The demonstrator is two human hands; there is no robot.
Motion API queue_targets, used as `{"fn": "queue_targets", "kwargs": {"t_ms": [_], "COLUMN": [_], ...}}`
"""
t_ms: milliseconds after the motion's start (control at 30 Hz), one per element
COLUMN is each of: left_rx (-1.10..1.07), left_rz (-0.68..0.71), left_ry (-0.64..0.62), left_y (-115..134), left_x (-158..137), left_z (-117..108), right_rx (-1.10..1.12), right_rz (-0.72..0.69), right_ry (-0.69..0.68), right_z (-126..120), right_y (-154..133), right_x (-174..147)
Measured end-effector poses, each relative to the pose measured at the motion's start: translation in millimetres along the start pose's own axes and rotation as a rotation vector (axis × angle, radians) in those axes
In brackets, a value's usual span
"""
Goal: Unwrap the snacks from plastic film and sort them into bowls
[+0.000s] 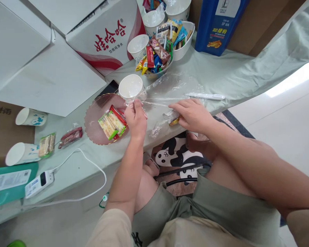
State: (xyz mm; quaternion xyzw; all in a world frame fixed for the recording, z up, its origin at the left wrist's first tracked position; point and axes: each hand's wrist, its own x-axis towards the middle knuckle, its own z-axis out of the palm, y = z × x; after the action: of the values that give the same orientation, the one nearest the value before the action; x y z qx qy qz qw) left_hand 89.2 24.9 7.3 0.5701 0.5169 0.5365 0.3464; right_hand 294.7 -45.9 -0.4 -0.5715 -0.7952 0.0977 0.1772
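My left hand (137,118) is closed in a pinch on clear plastic film (157,102), beside the rim of a pink ribbed bowl (91,125). Thin strands of the film stretch across to my right hand (193,113). That hand is bent over the film near the table edge, its fingers closed on it. A small packet (174,121) with yellow on it lies partly under the right thumb, in crumpled clear wrapping. Green-and-white wrapped biscuits (108,126) and red packets (117,116) rest in the pink bowl. Just beyond my left hand stands a white paper cup (131,87).
A white pen-shaped tool (206,96) lies beyond my right hand. Farther back are a clear bowl of mixed snacks (157,58), more paper cups, a blue jug (218,27) and cartons (103,37). A power strip (39,184) with a white cable (103,171) is at left.
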Motion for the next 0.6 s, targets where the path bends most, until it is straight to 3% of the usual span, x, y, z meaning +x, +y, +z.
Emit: {"fn": "queue_targets", "kwargs": {"t_ms": [200,400,600], "left_rx": [-0.064,-0.151,-0.157], "left_rz": [-0.043,-0.05,0.047], "left_ry": [0.16,0.199,0.303], "left_y": [6,30,35], "left_x": [10,4,11], "left_z": [-12,-15,-26], "right_rx": [-0.096,-0.161,-0.206], "right_rz": [-0.005,-0.008,-0.045], "right_ry": [0.017,0.13,0.047], "right_z": [11,19,21], "right_y": [-7,-15,-30], "right_x": [0,9,8]}}
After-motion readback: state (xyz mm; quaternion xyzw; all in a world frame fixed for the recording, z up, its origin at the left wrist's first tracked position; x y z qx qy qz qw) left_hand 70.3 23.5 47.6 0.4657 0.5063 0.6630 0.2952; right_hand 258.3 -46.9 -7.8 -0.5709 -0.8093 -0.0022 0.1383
